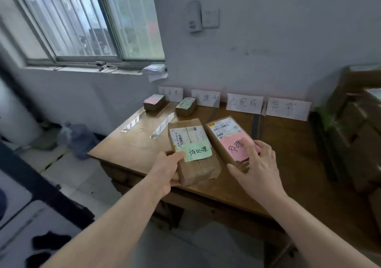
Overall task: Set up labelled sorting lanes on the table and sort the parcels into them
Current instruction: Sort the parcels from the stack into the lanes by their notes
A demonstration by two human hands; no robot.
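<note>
While left grip [165,170] holds green-note parcel [198,172], right grip [257,164] pink-note parcel [224,131]: two other parcels [154,102], four labels [288,108], two strips [162,125].

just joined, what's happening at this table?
A person is sorting parcels. The left hand grips the green-note parcel, the right hand grips the pink-note parcel, both at the near side of the table. Four handwritten lane labels stand along the wall, clear strips mark lanes, and two small parcels already sit at the far left.
</note>
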